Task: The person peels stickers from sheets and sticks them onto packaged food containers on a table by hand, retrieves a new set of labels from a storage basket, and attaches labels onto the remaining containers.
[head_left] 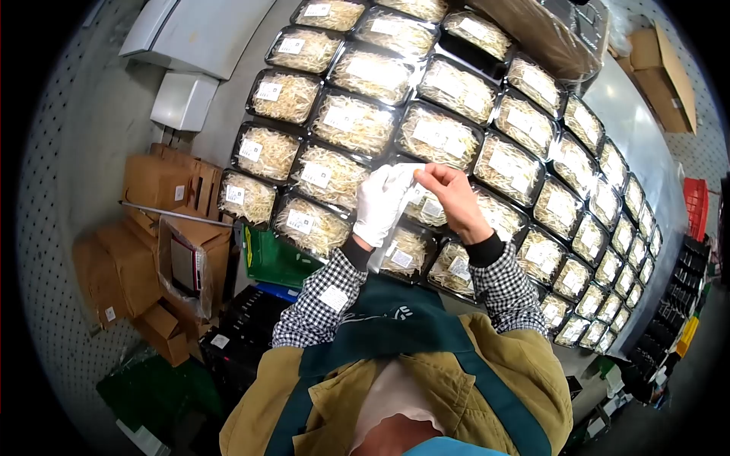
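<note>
My left hand [379, 205], in a white glove, is closed over the rows of packs. A pale strip [378, 260] hangs below it and seems to be held in it. My right hand [454, 199] is bare; its thumb and forefinger pinch together at the gloved fingertips. What lies in that pinch is too small to make out. Under and around both hands are black trays of bean sprouts [437, 135], wrapped in clear film and bearing white labels. Part of one labelled bean sprout pack [427, 207] shows between my hands.
Rows of packs cover the metal table [620, 114]. Cardboard boxes [122, 258] are stacked at the left, near a green crate [274, 257]. Black trays [673, 304] and a red crate [695, 207] stand at the right. Another cardboard box [661, 80] sits at the far right.
</note>
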`<act>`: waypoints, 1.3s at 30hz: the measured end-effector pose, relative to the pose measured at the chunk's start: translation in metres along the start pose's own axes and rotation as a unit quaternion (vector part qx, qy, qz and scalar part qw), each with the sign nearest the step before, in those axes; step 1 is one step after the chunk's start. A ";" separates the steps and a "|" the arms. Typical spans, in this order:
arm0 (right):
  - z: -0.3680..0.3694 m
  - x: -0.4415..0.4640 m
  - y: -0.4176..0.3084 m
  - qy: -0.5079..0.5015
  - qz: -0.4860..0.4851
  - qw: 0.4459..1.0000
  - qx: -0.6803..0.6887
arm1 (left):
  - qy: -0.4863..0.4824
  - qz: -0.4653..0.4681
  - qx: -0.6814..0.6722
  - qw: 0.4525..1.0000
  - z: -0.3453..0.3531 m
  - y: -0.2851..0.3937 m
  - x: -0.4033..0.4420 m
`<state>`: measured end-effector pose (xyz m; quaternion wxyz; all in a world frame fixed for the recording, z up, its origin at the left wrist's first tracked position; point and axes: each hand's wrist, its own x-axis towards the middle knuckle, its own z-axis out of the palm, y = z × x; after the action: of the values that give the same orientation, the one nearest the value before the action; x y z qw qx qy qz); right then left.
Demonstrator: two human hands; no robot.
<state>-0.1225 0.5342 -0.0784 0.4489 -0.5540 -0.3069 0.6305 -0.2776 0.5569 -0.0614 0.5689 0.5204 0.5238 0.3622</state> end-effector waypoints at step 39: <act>0.215 -0.094 0.347 -0.158 0.034 0.924 -0.347 | 0.445 -0.118 0.006 0.888 -0.272 -0.288 -0.328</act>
<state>-0.4121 0.3307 -0.3024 0.1529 -0.5784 -0.5542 0.5788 -0.6427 0.2447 -0.2452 0.3117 0.2428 0.7819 0.4822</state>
